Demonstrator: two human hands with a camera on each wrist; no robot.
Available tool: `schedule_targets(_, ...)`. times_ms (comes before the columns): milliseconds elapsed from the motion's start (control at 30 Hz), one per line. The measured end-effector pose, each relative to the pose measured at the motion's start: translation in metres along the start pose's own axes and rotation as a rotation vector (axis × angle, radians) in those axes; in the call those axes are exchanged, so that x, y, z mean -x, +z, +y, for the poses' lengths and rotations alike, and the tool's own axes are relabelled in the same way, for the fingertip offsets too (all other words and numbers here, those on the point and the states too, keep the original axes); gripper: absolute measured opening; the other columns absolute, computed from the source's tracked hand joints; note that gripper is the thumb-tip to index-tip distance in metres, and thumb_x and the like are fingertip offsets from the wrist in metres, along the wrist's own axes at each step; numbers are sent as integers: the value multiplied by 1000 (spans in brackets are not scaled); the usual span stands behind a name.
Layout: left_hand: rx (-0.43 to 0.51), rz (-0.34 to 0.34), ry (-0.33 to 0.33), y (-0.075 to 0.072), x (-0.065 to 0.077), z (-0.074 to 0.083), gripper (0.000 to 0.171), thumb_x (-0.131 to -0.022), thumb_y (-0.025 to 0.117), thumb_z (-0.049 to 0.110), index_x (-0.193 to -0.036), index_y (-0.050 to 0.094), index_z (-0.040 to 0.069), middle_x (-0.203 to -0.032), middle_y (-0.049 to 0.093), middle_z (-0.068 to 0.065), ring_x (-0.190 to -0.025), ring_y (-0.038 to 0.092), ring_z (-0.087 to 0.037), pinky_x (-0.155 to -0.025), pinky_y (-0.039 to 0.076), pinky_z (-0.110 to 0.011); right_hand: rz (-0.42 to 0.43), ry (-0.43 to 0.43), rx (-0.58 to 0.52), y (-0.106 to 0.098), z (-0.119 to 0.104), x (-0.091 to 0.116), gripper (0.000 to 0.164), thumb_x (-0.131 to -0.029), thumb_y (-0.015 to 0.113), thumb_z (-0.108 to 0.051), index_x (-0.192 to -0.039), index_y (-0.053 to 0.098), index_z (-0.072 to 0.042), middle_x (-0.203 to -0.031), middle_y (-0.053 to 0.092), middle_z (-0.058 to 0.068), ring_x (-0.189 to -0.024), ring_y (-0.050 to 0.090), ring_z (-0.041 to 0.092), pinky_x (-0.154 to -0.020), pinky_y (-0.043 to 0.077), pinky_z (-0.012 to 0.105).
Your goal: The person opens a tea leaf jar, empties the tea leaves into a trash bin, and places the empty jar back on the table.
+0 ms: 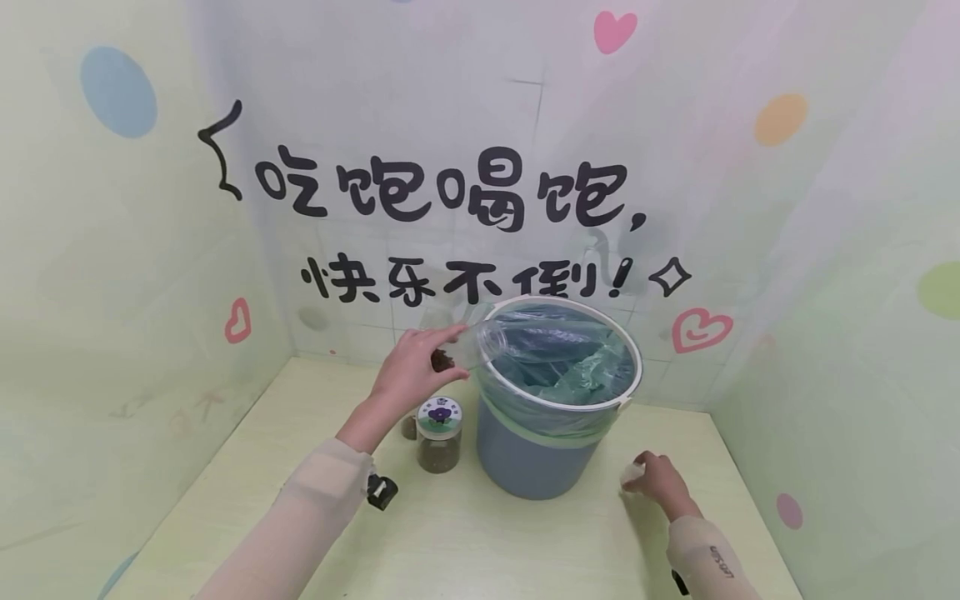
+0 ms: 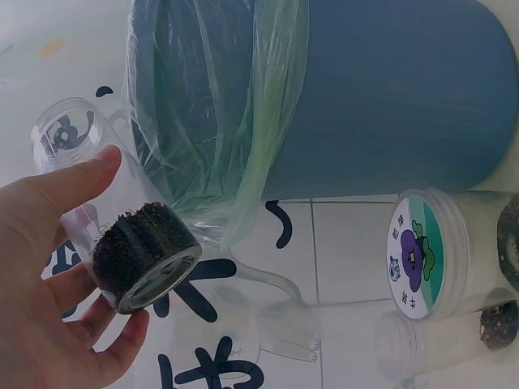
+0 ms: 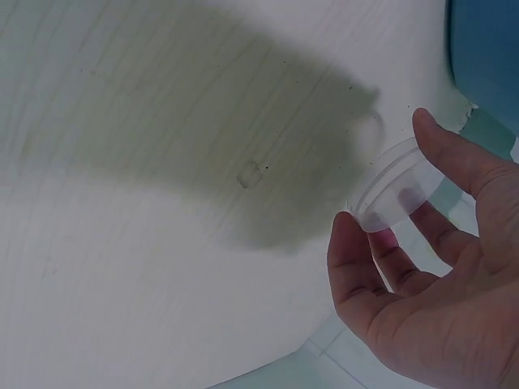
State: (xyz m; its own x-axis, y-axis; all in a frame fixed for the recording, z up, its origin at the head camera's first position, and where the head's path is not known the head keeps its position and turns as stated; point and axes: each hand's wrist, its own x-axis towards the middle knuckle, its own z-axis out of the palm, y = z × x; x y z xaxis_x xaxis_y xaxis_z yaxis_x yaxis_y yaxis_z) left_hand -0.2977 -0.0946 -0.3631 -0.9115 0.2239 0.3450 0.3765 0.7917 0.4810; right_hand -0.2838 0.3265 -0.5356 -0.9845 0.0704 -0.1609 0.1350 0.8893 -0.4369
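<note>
My left hand (image 1: 408, 371) grips a clear plastic jar (image 2: 146, 251) beside the bin's left rim. Tilted, the jar has its open mouth over the bin's edge, and dark crumbly matter sits at its base end. The blue bin (image 1: 532, 462) is lined with a green translucent bag (image 1: 588, 375), folded down over the outside below a white rim. To the right of the bin, low over the table, my right hand (image 1: 663, 486) holds a round clear lid (image 3: 401, 186) between thumb and fingers.
A capped jar (image 1: 438, 450) with a purple cartoon label on its lid stands left of the bin. Behind it is a smaller clear container (image 2: 405, 344) with dark contents. The pale table (image 1: 480, 546) has printed walls on three sides. Tiny dark specks lie on the tabletop.
</note>
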Motion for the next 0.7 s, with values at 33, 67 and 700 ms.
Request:
schedule_targets(33,0,-1,-2,0,0,0,72,-82,79,44,-146,50,30,-148,55,-4,-130,50,-35,-101,50,-56,-1,1,7,1,1,0,54,-77,81,-15,-118,58,12,-106,57,32,-92,61,38,-90,52,57)
schedule_targets(67,0,-2,-4,0,0,0,72,-82,79,44,-146,50,30,-148,55,-5,-130,50,-35,-100,50,-56,-3,4,15,2,2,0,54,-77,81,-16,-117,58,12,-106,57,32,-92,61,39,-89,52,57)
schedule_targets(700,-4,1,-6,2,1,0,72,-81,79,45,-146,51,30,-146,57,-6,-128,51,-34,-97,52,-57,-29,51,20,13,9,5,56,-75,85,-17,-116,59,10,-105,54,30,-90,60,39,-85,53,54)
